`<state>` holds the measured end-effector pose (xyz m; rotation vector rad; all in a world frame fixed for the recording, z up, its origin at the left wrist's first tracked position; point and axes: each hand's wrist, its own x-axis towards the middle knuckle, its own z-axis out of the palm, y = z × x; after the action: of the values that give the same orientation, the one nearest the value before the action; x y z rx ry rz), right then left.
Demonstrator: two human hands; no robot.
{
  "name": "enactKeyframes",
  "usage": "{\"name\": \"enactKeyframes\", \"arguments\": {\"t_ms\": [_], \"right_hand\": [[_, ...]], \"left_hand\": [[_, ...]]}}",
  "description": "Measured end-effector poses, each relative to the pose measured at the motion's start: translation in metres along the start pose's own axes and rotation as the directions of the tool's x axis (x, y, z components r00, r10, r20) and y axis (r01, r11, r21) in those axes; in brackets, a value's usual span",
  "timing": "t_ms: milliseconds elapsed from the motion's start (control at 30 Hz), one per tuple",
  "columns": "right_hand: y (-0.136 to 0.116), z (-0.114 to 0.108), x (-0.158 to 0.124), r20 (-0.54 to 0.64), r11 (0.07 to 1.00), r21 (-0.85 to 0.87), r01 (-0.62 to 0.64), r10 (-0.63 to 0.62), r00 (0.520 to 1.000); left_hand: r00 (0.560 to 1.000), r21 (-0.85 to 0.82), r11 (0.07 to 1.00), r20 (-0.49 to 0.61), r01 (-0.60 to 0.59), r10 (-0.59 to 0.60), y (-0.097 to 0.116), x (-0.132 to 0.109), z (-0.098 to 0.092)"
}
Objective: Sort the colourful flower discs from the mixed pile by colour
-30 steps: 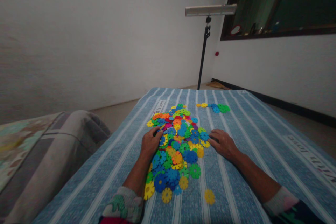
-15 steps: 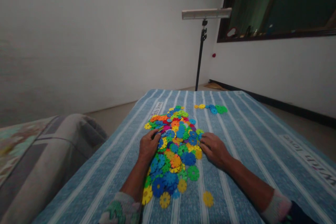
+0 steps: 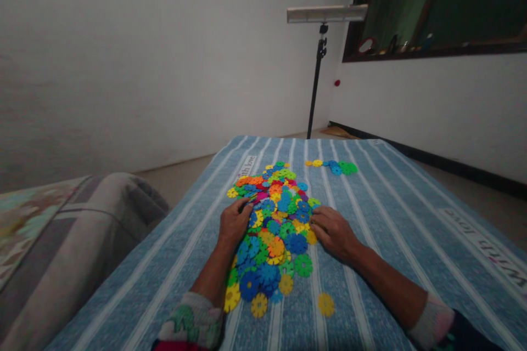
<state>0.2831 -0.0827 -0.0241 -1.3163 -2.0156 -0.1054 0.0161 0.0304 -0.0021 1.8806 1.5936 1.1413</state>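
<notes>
A long heap of thin, notched plastic disc pieces in many colours lies on the striped cloth. At the heap's left edge, my left hand rests with thumb and forefinger apart, touching the discs; its other fingers are partly hidden. Across from it, my right hand lies against the right edge, fingers stretched toward the pieces and slightly bent. No piece shows lifted in either hand. A single yellow disc lies apart, close to me. Larger blue discs overlap at the near end.
A blue, white-striped cloth covers the table. Beyond the heap, yellow, blue and green discs form a short row. A lamp on a black stand stands behind the far edge. Grey fabric bulges at the left.
My right hand has shifted slightly left against the heap's edge. My left hand stays nearly in place. The view has tilted a little.
</notes>
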Motion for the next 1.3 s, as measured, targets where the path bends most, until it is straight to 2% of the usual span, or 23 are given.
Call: {"name": "enactKeyframes", "arguments": {"t_ms": [433,867,1067,1200,1300], "right_hand": [[-0.028,0.003,0.002,0.028,0.995,0.031,0.096,-0.097,0.995],[-0.041,0.022,0.022,0.025,0.999,0.008,0.042,-0.043,0.999],[-0.041,0.030,0.020,-0.039,0.991,0.128,0.034,-0.029,0.999],[-0.038,0.030,0.019,-0.065,0.950,0.303,-0.069,0.093,0.994],[-0.037,0.024,0.023,-0.037,0.872,0.461,-0.165,0.204,0.978]], "left_hand": [[1.000,0.030,1.000,0.010,-0.002,0.002,0.000,-0.002,0.000],[1.000,0.045,0.999,0.006,0.006,-0.006,0.001,-0.002,0.001],[1.000,0.044,0.999,0.012,0.004,-0.004,0.000,-0.001,0.002],[1.000,0.047,0.999,0.024,0.002,-0.003,0.001,-0.002,0.002],[1.000,0.049,0.999,0.026,0.005,-0.006,0.002,-0.002,0.001]]}}
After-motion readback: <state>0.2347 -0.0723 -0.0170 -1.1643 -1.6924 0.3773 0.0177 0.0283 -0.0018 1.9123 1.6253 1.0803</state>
